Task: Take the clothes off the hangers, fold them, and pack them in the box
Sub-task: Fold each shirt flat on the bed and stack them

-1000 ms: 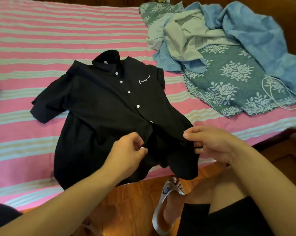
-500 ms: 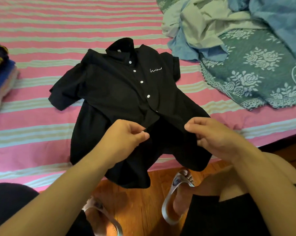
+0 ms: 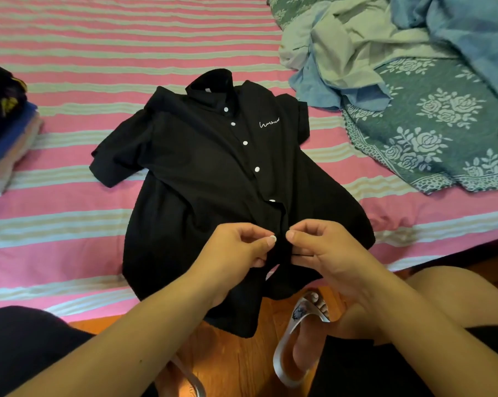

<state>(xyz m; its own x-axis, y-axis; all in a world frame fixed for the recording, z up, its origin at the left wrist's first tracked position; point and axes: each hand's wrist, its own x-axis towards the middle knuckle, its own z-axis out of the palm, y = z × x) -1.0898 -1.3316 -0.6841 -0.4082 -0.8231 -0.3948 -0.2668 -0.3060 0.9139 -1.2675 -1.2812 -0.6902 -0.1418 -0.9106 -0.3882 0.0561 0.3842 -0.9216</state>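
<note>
My left fingers [image 3: 266, 242] pinch a white button [image 3: 271, 239] and my right fingers [image 3: 295, 234] pinch the placket opposite, low on the black shirt [image 3: 207, 173]. It lies off its hanger on the bed [image 3: 70, 230], unfolded. A folded pile [image 3: 4, 138] waits far left; no box visible.

Matt black cloth shirt [image 3: 213, 173] (white buttons)

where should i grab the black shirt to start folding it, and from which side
Judging by its pose, take the black shirt at its left short sleeve, coming in from the left side of the bed. That sleeve lies spread flat and free, while both hands, left hand and right hand, pinch the lower placket near the hem, which hangs off the bed edge.
</note>
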